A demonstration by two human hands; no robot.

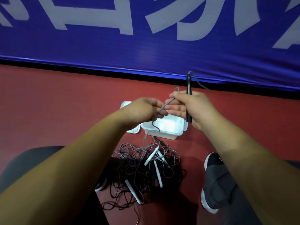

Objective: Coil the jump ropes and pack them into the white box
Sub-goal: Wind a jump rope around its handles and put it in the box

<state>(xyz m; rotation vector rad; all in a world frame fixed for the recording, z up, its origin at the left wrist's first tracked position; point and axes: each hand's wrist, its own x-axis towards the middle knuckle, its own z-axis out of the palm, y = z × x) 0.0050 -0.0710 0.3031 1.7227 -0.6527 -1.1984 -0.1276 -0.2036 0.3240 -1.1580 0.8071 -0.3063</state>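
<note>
Head view: a blue banner (146, 46) runs along the far edge of the red floor (56, 103), where the person sits.

The pile of jump ropes (142, 166) lies on the floor between the legs, a loose tangle of thin grey and dark cords with white and black handles pointing every way. The white box (167, 127) stands open just beyond the pile, nearer the banner, and the part of its inside that shows holds no rope. Its lid (125, 104) lies against its left side, partly hidden by the left hand.

Over the box, the right hand (191, 108) is clenched round a black handle (188, 83). The handle's long axis stands nearly upright, its top toward the banner, with cord leaving that top end. The left hand (146, 109) pinches the grey cord (168, 102), which drops past the box's near rim into the pile.

The cord looks light, limp and springy. It will likely snag on its neighbours and spring out of its loops. The handles are the stiff parts, so they look like the best hold: grip a handle, draw the cord free, wind it, then pin the coil before lowering it in.
</note>
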